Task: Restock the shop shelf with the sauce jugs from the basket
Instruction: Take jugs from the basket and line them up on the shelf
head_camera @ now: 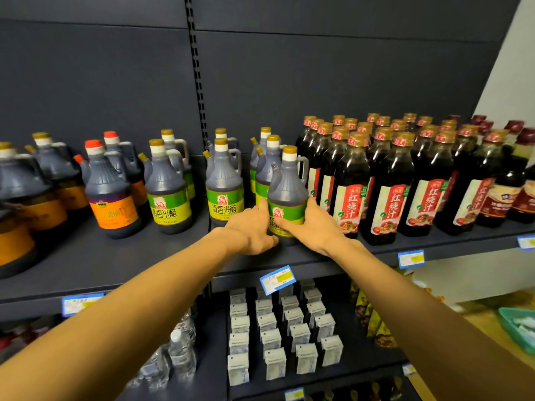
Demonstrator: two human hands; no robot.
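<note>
Standing upright at frame centre on the dark shelf (pixel 162 256), a green-labelled vinegar jug (pixel 286 192) is gripped at its label by the left hand (pixel 254 227) and right hand (pixel 314 224).

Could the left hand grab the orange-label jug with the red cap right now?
Probably not right away. The left hand is busy holding the green-label jug together with the right hand. Once it lets go, the way looks free: the orange-label jug stands near the shelf front with nothing before it.
</note>
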